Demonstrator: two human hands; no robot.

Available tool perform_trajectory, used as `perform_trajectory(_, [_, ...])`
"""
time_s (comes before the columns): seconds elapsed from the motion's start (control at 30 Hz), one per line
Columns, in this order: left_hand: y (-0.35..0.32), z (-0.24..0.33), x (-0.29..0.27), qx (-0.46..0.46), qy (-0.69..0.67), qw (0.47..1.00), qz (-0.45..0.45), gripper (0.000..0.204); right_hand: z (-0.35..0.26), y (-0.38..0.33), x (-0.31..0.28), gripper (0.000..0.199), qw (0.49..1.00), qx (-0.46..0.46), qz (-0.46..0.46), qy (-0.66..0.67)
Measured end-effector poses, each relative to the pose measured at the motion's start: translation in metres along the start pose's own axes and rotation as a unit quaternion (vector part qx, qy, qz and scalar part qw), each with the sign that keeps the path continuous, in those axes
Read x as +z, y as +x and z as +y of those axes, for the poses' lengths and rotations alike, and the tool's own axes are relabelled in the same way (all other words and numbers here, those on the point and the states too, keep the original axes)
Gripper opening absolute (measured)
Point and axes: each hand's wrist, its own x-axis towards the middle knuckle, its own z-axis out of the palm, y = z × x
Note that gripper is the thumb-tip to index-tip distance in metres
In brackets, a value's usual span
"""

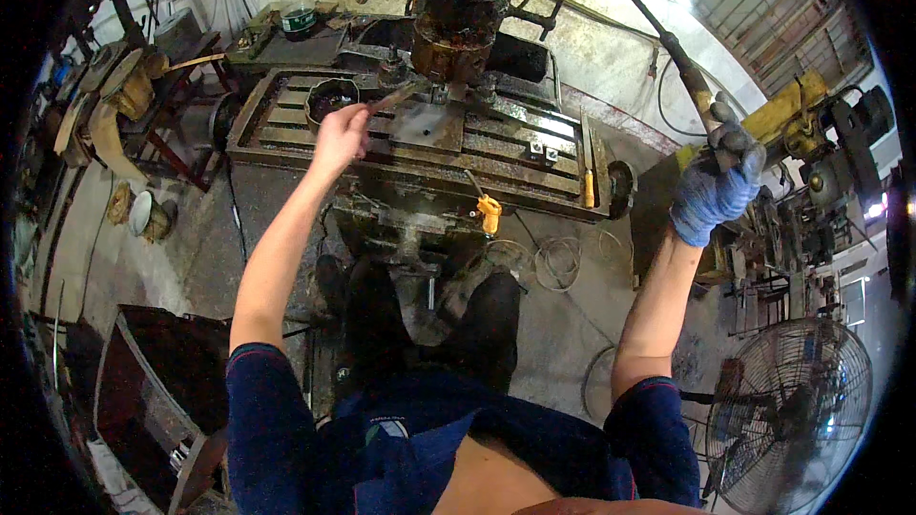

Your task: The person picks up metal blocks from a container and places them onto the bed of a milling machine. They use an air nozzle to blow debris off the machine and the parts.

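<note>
The bare left hand point(342, 133) pinches a thin brush point(393, 97), its tip reaching right onto the steel plate point(426, 126) on the slotted worktop point(286, 124) under the drill head point(458, 33). The gloved right hand point(718, 183) grips the long lever point(679, 59) far right, fingers wrapped around it. A dark bowl point(331, 98) sits just left of the plate; its contents cannot be made out. A bottle point(298, 8) stands far left.

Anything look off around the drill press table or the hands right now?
One mismatch: the right hand wears a blue work glove on the feed lever, while the left hand is bare, holding a brush close under the spindle. A loose cable lies coiled on the floor.
</note>
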Motion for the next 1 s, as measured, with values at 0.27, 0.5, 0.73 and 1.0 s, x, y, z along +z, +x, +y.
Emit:
perform_trajectory(0.27, [0.052,-0.018,0.069,0.026,0.082,0.994,0.068,0.027,-0.004,0.001,0.016,0.034,0.997,0.005,0.064,-0.040])
perform_trajectory(0.5, [0.046,-0.021,0.069,-0.002,0.113,0.992,0.059,0.028,0.001,-0.013,0.009,0.036,0.998,0.021,0.045,-0.039])
perform_trajectory(0.73, [0.029,-0.008,0.062,-0.047,0.048,0.998,0.021,0.028,0.006,-0.022,0.007,0.036,1.000,0.009,0.017,-0.024])
perform_trajectory(1.0, [0.006,0.006,0.052,-0.037,-0.005,0.998,-0.042,0.031,0.011,-0.037,0.007,0.035,0.998,0.037,0.045,-0.004])
